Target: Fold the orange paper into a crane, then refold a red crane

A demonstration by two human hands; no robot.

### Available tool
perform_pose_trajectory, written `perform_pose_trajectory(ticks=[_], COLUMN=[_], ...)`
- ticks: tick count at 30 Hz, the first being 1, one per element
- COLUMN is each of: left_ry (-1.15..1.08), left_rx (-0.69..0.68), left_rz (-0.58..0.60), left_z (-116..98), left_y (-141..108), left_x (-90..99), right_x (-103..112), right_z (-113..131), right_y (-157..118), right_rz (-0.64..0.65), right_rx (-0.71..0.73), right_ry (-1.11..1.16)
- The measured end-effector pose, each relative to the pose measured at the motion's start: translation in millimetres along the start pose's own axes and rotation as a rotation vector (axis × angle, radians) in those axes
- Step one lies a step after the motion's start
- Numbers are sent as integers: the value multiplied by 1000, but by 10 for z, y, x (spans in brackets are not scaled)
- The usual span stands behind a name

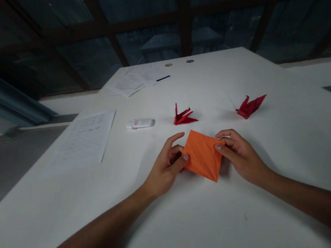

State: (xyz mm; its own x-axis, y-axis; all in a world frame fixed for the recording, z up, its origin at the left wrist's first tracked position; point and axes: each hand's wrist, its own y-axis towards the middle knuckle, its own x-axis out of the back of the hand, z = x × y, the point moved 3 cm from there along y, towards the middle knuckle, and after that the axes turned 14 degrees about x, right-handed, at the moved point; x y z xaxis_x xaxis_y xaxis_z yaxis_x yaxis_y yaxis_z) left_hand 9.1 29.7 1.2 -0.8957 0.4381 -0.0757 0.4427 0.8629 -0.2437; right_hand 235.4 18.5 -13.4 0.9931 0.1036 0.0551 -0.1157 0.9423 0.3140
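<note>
White table (285, 136) fills most of the view, dark window frames behind it. Printed sheet (87, 136) lies flat on your left side of the table, near the edge. More papers (138, 80) stacked at the far end w/ a black pen (163, 78) on top; two small round discs (179, 63) just past them, can't tell what they are.

Orange paper (203, 155) is front-centre on the table, between your hands, folded to a diamond w/ creases showing. Its near tip rests on the tabletop, upper part looks slightly lifted.

Your left hand (165, 170) pinches the paper's left corner: thumb on top, fingers curled behind, index stretched out above it. Your right hand (242, 156) grips the right corner the same way, thumb pressed on the edge, fingers bent. Both closed on the paper, neither loose.

Two finished red folded figures beyond the paper: first red figure (183, 116) just behind it, second red figure (250, 106) well off to the right. Apart from each other, neither touching the orange piece.

White tube (140, 123) w/ red print lies on its side, left of the first figure, near the sheet's corner.
</note>
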Motion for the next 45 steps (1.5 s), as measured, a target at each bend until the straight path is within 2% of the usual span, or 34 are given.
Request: perform_pose_trajectory(ticks=[7,12,16,23,32,35,38,42,45], left_ry=[74,244,424,349,447,611,887,1035,1063], left_rx=[-128,-166,-258,-198,-236,-252,-354,-371,-308], left_rz=[-167,-244,-206,-204,-269,-348,-412,-250,-212], left_z=[22,-7,-48,9,-16,-37,-84,-84,-60], left_y=[29,-5,-39,-5,14,-33,-106,-133,-111], left_x=[29,45,36,37,40,11,-48,-123,-126], right_x=[-14,-20,-16,-4,-6,8,18,10,0], right_z=[-13,-57,-64,-16,-1,-1,19,62,93], right_y=[-12,-38,-57,-46,-18,-20,-23,-28,-31], right_rz=[9,61,93,96,118,148,177,215,223], right_rx=[7,12,32,36,64,120,202,250,272], right_ry=[40,18,7,-70,-163,-214,-312,-413,-440])
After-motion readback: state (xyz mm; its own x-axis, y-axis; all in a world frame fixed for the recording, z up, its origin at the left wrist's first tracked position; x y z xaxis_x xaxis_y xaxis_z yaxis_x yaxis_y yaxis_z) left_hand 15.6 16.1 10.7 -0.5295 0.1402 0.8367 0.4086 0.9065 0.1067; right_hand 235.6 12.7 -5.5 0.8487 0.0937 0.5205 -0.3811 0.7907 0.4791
